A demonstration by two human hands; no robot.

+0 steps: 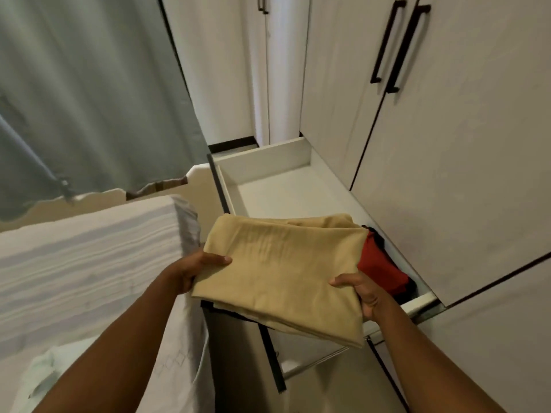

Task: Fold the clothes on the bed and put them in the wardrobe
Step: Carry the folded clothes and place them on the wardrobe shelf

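Head view: left hand (195, 271) and right hand (365, 292) grip folded tan cloth (280, 272) between them.

We see a pale grey-blue fabric curtain (89, 93) hanging in soft folds across the upper left, its wavy hem low. Just under that hem we make out a dark brown strip (155, 187). Farther right sits a short black horizontal band (232, 143).

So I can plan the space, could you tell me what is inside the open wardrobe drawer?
In the drawer, a red garment with something black beside it; the far end is bare. The folded beige cloth covers the rest.
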